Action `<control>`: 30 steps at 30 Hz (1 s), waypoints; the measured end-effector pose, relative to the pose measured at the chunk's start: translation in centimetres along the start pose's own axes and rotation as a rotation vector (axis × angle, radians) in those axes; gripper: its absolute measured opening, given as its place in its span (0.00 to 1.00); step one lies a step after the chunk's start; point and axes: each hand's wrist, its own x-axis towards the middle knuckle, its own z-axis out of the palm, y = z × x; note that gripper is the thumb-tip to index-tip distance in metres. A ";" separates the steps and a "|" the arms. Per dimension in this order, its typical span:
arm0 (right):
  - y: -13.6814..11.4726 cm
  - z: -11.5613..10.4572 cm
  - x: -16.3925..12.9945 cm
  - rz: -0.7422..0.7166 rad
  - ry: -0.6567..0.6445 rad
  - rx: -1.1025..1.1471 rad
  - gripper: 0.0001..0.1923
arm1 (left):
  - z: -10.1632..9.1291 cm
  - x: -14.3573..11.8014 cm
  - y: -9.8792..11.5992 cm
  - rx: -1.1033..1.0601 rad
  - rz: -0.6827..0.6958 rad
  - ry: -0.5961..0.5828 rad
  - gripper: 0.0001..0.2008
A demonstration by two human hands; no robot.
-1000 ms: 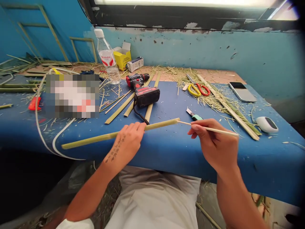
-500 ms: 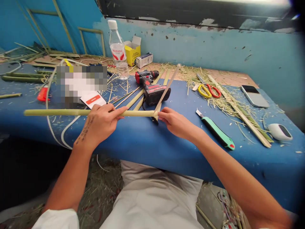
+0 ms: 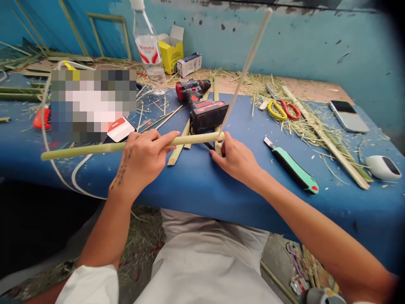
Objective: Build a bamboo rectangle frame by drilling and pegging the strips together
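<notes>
My left hand is closed around a green bamboo stick, held roughly level above the front of the table. At the stick's right end, a thin pale bamboo strip joins it and slants up and to the right. My right hand is curled at that end, with the index finger against the stick's tip and the thumb lower down. Whatever lies between those fingers is partly hidden. Behind the joint lies a red and black cordless drill, on top of flat bamboo strips.
A green-handled utility knife and scissors lie to the right, near split bamboo, a phone and a white device. A bottle and yellow box stand behind. A white cable hangs over the table edge at left.
The stick's right end has risen and shifted right, so the stick now tilts. The thin strip swung up higher. My right hand's fingers have moved to beneath and around the stick's end.
</notes>
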 end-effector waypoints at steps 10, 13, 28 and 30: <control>0.6 -1.2 1.5 0.164 -0.111 -0.066 0.23 | -2.1 5.7 5.9 -0.034 -0.312 0.035 0.26; 0.5 -1.5 2.3 0.262 -0.122 -0.122 0.27 | -1.5 9.1 7.9 -0.054 -0.222 0.041 0.28; 4.4 -5.1 -2.4 0.266 -0.238 0.086 0.20 | 1.9 11.4 7.0 0.015 -0.274 -0.055 0.20; 4.5 -4.7 -4.0 0.297 -0.191 0.038 0.21 | 1.9 10.9 6.8 0.003 -0.233 -0.045 0.21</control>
